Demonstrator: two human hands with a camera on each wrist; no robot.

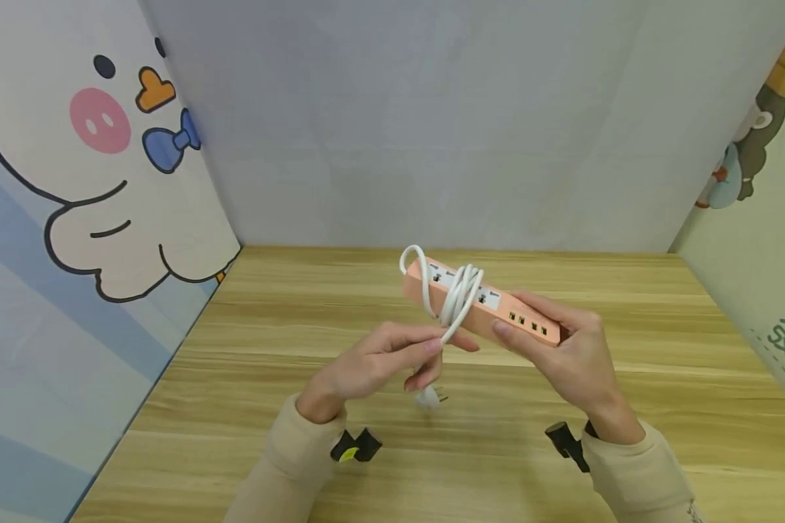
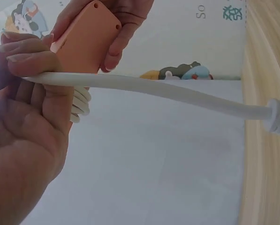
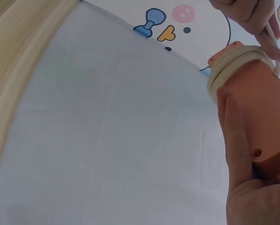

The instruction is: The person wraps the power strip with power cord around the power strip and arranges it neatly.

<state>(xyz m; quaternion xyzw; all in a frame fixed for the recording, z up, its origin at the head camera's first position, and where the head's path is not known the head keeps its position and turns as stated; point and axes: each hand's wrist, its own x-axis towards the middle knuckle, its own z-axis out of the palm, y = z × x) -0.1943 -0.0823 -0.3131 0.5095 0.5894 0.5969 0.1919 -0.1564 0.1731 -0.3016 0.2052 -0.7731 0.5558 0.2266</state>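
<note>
An orange-pink power strip (image 1: pixel 484 319) with white sockets and several USB ports is held up over the table by my right hand (image 1: pixel 572 356), which grips its port end. Its white cord (image 1: pixel 461 294) is wound several times around the strip's middle. My left hand (image 1: pixel 386 359) pinches the cord just below the coils. From that hand the loose end of the cord (image 2: pixel 168 91) runs to the white plug (image 1: pixel 427 396), which hangs below with its prongs pointing right. The strip's plain underside (image 3: pixel 264 105) faces the right wrist camera.
Below is a wood-grain table (image 1: pixel 235 407). A pale grey wall (image 1: pixel 432 123) stands behind it, with cartoon-printed panels on the left (image 1: pixel 111 218) and right (image 1: pixel 759 240). Black wrist mounts (image 1: pixel 360 444) show at both sleeves.
</note>
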